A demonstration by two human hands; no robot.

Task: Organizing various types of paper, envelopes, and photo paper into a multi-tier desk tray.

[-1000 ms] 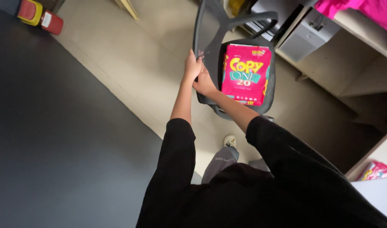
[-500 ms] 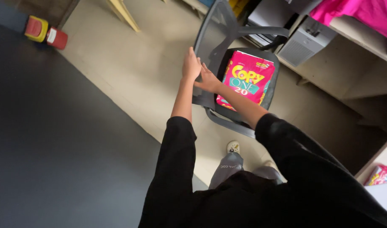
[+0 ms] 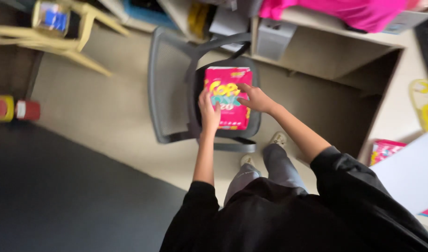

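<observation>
Both hands on a pink paper pack lying on a grey chair seat.

Head view: the pink pack of paper [image 3: 229,97] lies flat on the seat of the grey office chair [image 3: 169,93], which stands on the beige floor [image 3: 106,121] beside the desk [image 3: 326,51]. The left hand [image 3: 209,112] rests on the pack's left edge, fingers loosely spread and laid flat; whether they curl under the edge I cannot tell. The right hand [image 3: 255,98] lies on top near the middle, fingers open and pointing left, gripping nothing. A pink cloth [image 3: 335,11] is heaped on the desk top. Far left, a yellow chair [image 3: 78,32] holds a small box with blue contents [image 3: 53,16].
</observation>
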